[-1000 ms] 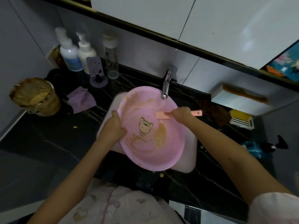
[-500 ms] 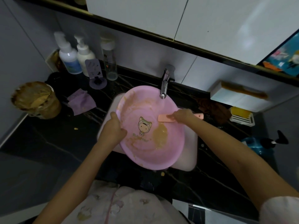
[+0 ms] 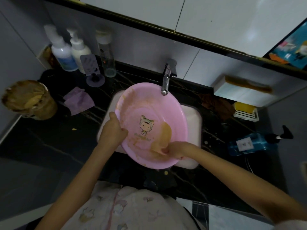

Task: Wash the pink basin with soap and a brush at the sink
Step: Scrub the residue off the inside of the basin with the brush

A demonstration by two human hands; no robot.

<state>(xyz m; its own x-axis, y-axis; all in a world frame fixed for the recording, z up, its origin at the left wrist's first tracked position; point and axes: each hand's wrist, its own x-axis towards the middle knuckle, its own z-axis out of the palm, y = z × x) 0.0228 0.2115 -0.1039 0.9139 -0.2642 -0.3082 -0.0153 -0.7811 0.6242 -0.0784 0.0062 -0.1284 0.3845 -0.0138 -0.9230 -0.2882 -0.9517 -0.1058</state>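
Pink basin (image 3: 149, 100), cartoon print (image 3: 146, 124) (lettering (image 3: 143, 138) illegible)

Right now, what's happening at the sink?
A person is cleaning a pink basin set over the white sink, under the tap. The left hand grips the basin's left rim to steady it. The right hand is down inside the basin at its near side, against a patch of brown residue. No brush shows in it, so I cannot tell what it holds. Brown smears also streak the far wall, and no water visibly runs.
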